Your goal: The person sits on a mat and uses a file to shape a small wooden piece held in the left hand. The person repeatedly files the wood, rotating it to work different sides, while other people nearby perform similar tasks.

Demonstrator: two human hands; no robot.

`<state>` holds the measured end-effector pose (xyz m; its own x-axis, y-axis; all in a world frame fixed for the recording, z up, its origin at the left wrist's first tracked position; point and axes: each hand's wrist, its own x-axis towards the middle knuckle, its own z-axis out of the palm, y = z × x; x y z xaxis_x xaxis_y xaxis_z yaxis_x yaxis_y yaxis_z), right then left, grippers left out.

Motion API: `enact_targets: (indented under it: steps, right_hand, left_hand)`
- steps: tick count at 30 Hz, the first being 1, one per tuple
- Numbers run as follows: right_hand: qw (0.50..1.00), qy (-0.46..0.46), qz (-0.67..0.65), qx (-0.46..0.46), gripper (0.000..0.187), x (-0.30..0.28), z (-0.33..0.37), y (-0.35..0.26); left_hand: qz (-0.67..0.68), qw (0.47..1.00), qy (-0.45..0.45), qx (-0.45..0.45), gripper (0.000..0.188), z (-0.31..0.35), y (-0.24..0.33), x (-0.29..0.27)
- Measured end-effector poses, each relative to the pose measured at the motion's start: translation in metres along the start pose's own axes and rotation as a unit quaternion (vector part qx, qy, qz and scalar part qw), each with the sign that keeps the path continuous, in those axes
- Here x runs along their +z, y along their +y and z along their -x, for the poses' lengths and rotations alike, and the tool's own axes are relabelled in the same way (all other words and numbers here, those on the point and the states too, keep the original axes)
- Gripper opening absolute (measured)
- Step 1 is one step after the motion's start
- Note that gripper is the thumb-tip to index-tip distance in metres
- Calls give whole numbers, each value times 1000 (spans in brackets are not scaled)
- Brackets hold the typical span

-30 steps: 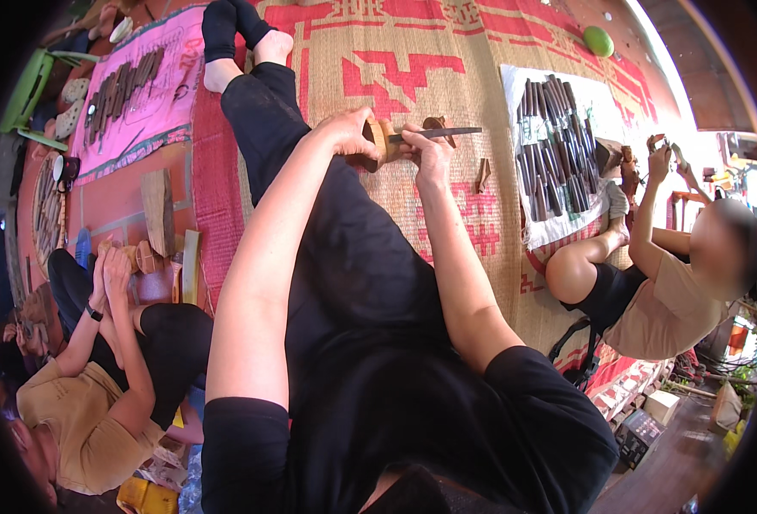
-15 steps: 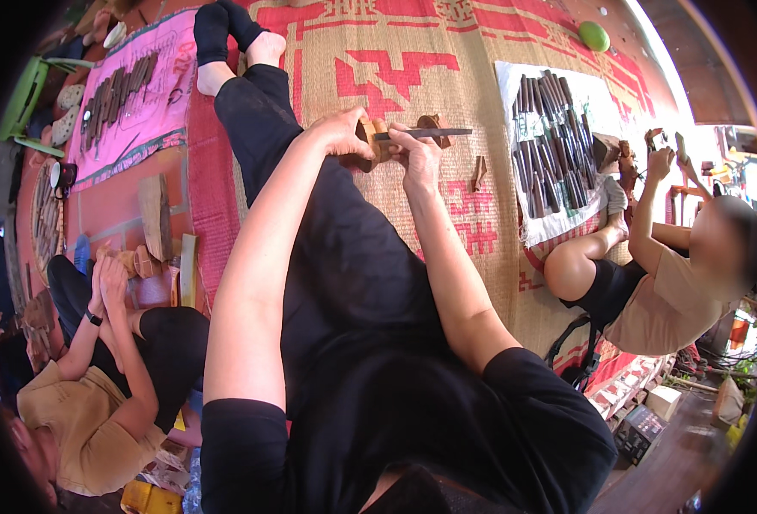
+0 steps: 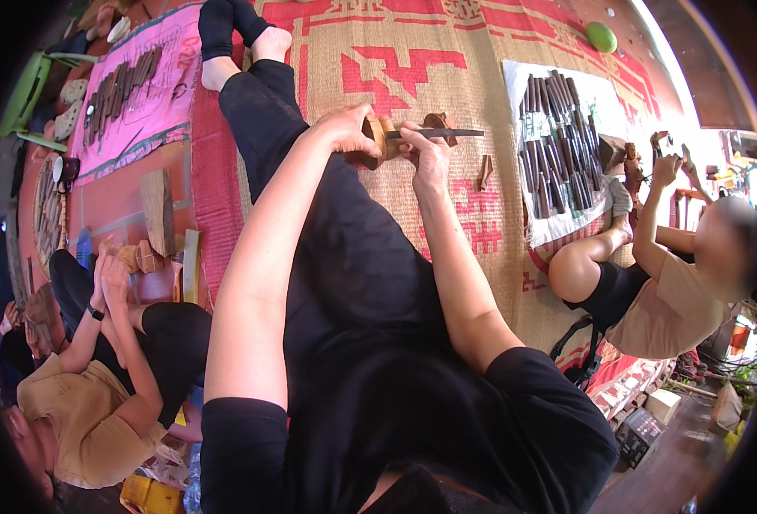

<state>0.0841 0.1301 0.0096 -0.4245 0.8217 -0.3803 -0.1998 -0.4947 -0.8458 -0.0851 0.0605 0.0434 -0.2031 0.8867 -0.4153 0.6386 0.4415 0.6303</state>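
Note:
My left hand (image 3: 348, 130) is closed around a light brown wooden piece (image 3: 384, 141), rounded and partly hidden by the fingers. My right hand (image 3: 430, 158) pinches a slim, dark, bar-shaped hand tool (image 3: 460, 133). One end of the tool meets the wooden piece; the other points right. Both hands are over the woven mat, just beyond my bent leg. Behind the tool, a darker brown carved wood piece (image 3: 438, 122) lies on the mat. Closer to me and to the right is a small brown wooden piece (image 3: 485, 173).
Rows of dark-handled tools (image 3: 558, 137) lie on a white cloth at right; more tools (image 3: 122, 94) lie on a pink cloth at left. Co-workers sit on both sides, one with raised hands (image 3: 668, 167), one with hands together (image 3: 111, 278). A green round fruit (image 3: 601, 37) lies far right.
The whole scene has shifted slightly to the right in the view. Both hands keep their grips, with the tool still against the wooden piece.

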Motion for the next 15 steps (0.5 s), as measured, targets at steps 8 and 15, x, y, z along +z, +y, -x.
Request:
enact_targets:
  steps: [8, 15]
  right_hand:
    - [999, 13, 36, -27, 20, 0, -4, 0]
    - [1000, -14, 1, 6, 23, 14, 8, -1]
  left_hand:
    - [14, 1000, 9, 9, 76, -3, -4, 3]
    - [32, 999, 8, 1, 78, -10, -12, 9]
